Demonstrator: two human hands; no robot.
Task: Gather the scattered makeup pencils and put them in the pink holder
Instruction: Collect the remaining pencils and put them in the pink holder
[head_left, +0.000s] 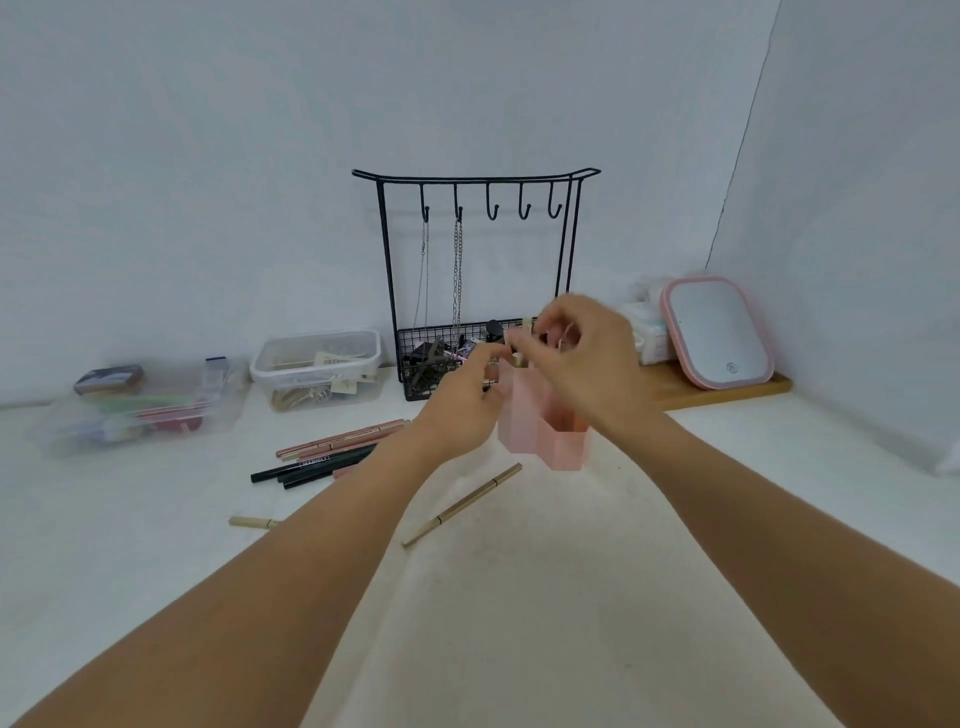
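White covered the desk from edge to edge, and both bare forearms reached across it toward the back wall. Behind the hands stood a black wire jewelry stand, with two chains hanging from its hooks and dark clips in its basket. To its right a pink-framed mirror leaned on a wooden tray, and to the left sat a clear lidded box and, further left, a second clear container of mixed items.

Just in front of the stand, the pink holder stood between the two hands, its upper part hidden by them. The left hand was against the holder's left side, fingers curled near its rim; blur kept me from telling whether it gripped anything. The right hand hovered over the holder's top, its thumb and forefinger pinched together on a small pale pencil tip, as far as the blur allowed.

A bundle of pink and black pencils lay left of the holder, touching one another. One tan pencil lay at a slant between the forearms, near the holder's base. Another short tan pencil lay apart on the left, partly hidden under the left forearm.
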